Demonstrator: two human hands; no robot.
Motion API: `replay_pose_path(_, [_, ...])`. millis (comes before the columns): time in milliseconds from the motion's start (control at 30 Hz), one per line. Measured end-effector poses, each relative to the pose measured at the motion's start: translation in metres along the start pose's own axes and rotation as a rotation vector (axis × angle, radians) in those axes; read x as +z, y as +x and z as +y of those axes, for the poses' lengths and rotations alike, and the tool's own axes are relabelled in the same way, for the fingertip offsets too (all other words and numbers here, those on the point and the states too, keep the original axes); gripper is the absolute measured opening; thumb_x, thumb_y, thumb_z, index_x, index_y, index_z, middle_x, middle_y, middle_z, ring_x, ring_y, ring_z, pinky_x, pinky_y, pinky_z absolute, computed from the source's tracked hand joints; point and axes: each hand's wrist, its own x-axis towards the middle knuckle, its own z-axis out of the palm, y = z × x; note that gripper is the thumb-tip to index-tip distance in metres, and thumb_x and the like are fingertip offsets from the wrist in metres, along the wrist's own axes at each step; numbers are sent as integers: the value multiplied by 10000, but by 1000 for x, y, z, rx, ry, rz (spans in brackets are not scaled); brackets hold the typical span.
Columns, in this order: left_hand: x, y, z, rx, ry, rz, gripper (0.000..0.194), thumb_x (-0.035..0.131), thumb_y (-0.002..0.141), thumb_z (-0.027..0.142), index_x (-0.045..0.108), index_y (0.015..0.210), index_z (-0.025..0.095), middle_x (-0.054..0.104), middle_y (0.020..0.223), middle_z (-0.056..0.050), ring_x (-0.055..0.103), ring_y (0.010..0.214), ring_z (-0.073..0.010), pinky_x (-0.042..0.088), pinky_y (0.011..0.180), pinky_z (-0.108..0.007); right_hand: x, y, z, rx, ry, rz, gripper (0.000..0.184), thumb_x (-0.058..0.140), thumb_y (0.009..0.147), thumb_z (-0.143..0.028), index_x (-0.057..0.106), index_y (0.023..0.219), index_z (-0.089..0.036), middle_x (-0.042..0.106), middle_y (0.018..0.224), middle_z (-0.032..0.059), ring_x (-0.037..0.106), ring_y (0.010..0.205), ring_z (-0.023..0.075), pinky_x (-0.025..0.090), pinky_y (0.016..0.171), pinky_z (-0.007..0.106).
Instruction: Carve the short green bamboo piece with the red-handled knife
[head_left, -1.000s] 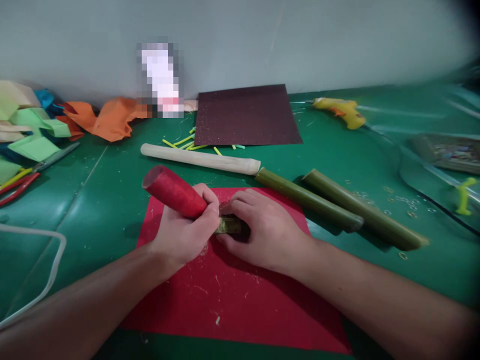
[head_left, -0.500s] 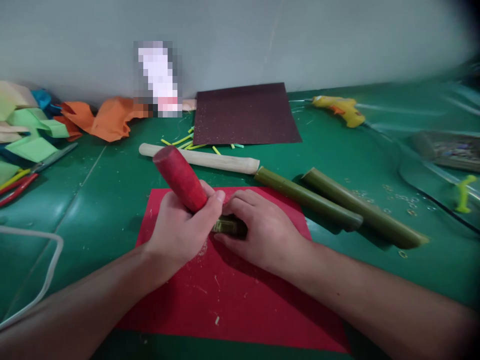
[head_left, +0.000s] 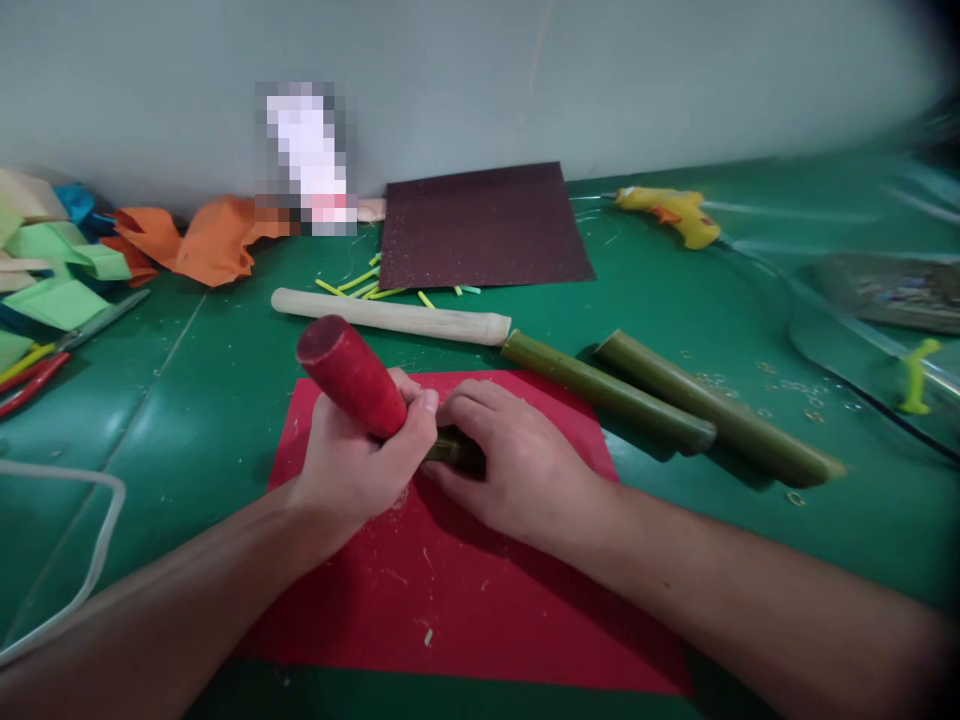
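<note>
Green table (head_left: 202,440) beneath red sheet (head_left: 472,600); glue gun (head_left: 679,214)

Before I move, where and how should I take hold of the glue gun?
I'd take the glue gun by its grip, from the near right side: it lies with its nozzle pointing left and its grip angled toward you, so that should keep you clear of the nozzle. Mind the cable at the grip's end.

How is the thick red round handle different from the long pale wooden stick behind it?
Colour: the thick red cylindrical handle is red, while the long pale wooden stick is cream.
Shape: the handle's visible part looks short and fat; the stick looks longer and slimmer.
Pose: the handle tilts up out of the left hand; the stick lies on the green table.
Both are rounded rods.
</note>
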Motion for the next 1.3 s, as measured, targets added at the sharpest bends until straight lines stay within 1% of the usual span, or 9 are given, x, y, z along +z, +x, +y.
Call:
replay_pose_path(167, [-1, -2, 0, 13, 1, 1, 204, 598, 821, 191, 545, 626, 215, 561, 575, 39, 484, 502, -100, 419, 496, -246, 2, 1, 1, 15, 3, 6, 140, 682, 827, -258, 643, 905, -149, 642, 930, 74, 560, 848, 194, 456, 738, 321])
replay_pose_path(300, [-1, -5, -8, 107, -35, -9, 231, 601, 848, 202, 539, 625, 214, 522, 568, 39, 485, 530, -101, 436, 551, -252, 3, 0, 1, 20, 12, 1, 146, 659, 842, -261, 643, 915, -136, 628, 926, 75, 556, 841, 187, 450, 732, 317])
replay_pose_path(433, [0, -6, -13, -2, -146, 1, 263, 565, 869, 207, 510, 612, 217, 493, 578, 28, 467, 521, -111, 429, 534, -267, 2, 0, 1, 20, 0, 4, 137, 666, 828, -267, 629, 879, -145, 609, 887, 61, 535, 797, 175, 425, 696, 305])
replay_pose_path(567, [1, -5, -12, -82, -144, 31, 258, 557, 846, 195, 504, 594, 219, 470, 561, 26, 443, 511, -116, 408, 516, -272, 1, 0, 0, 9, -10, 2, 130, 658, 835, -270, 624, 879, -152, 595, 860, 49, 517, 777, 167, 405, 681, 294])
replay_pose_path(733, [1, -5, -14, -105, -164, 35, 249, 557, 840, 227, 511, 594, 221, 479, 572, 21, 435, 502, -116, 390, 496, -275, 2, -1, 0, 14, -12, -2, 145, 640, 844, -283, 627, 901, -151, 601, 866, 50, 515, 770, 166, 397, 676, 296])
replay_pose_path(900, [1, -5, -15, -92, -144, 26, 256, 543, 836, 236, 501, 584, 220, 484, 564, 14, 450, 509, -122, 414, 514, -280, 3, -1, 1, 18, -10, 0, 145, 637, 844, -291, 624, 906, -161, 614, 876, 51, 520, 777, 168, 399, 679, 295])
replay_pose_path(1000, [0, -5, -16, -44, -115, 21, 242, 551, 829, 236, 504, 592, 221, 510, 571, 13, 465, 515, -126, 436, 533, -288, 3, 0, 0, 24, -23, 4, 143, 636, 840, -296, 618, 888, -162, 616, 873, 52, 521, 773, 169, 393, 668, 296])
replay_pose_path(1200, [-7, -5, -20, 153, 12, -68, 187, 562, 851, 203, 560, 666, 228, 585, 626, 15, 502, 562, -131, 447, 593, -287, 4, -1, -1, 27, -40, 26, 162, 604, 862, -305, 642, 896, -151, 641, 893, 71, 561, 816, 192, 426, 701, 320])
replay_pose_path(1300, [-12, -4, -15, 158, 94, -136, 177, 588, 845, 216, 585, 669, 228, 601, 628, 16, 520, 572, -133, 433, 585, -287, 3, -2, 0, 30, -23, 21, 192, 594, 868, -294, 660, 962, -140, 661, 954, 92, 589, 876, 211, 455, 752, 335])
